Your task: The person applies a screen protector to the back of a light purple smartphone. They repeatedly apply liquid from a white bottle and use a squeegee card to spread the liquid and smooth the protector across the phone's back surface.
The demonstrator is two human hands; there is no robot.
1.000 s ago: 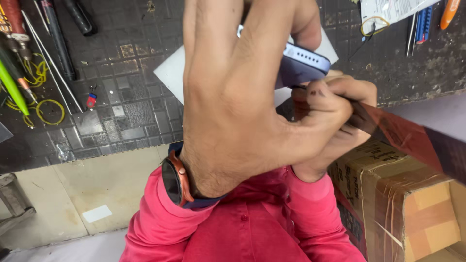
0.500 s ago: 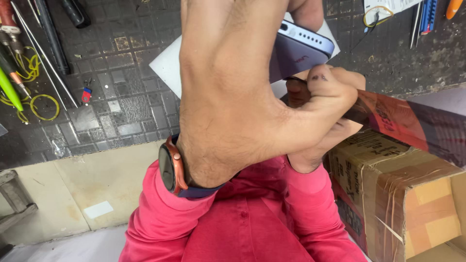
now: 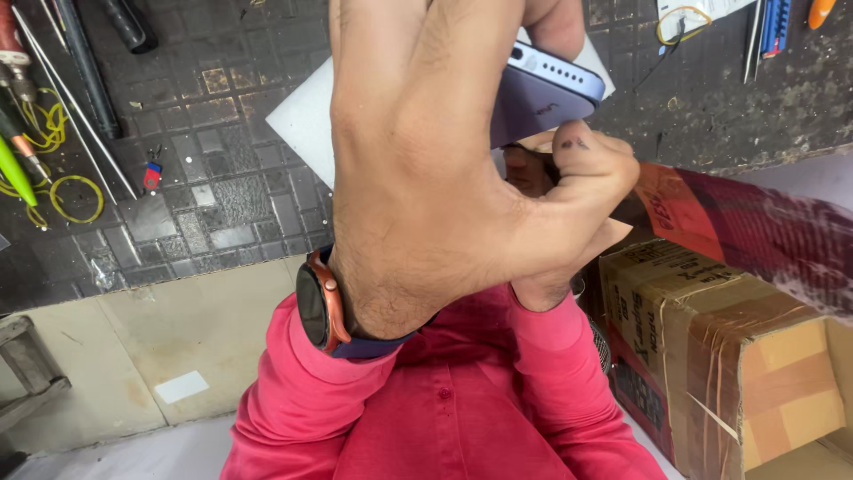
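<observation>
**Above the Work Mat: Phone Held in Both Hands, Drop and Slip Risks**

Above the dark gridded work mat (image 3: 222, 191), the left hand (image 3: 426, 178) is raised close to the camera, fingers spread and curled over a lavender smartphone (image 3: 542, 93). The phone is off the surface, its bottom edge with port holes facing the camera. The right hand (image 3: 569, 204) is closed into a fist just below the phone, apparently pinching something small at its edge; what it grips cannot be told.

**Hazards**
- Drop: the phone appears supported only by fingertips. A loosened hold would likely let it fall onto the mat or the cardboard box (image 3: 711, 356).
- Slip: pressure from the right hand at the phone's edge could skid and mark the casing.
- Obstructed view: the left hand hides most of the phone, so alignment is hard to check.

**Surface and Surroundings**
The mat is worn and dusty. A white sheet (image 3: 302, 124) lies beneath the hands. Yellow rubber bands (image 3: 75, 191) and thin metal rods (image 3: 75, 111) sit at the left. The taped box stands at the right. A smartwatch (image 3: 315, 307) is on the left wrist; sleeves are red.
</observation>
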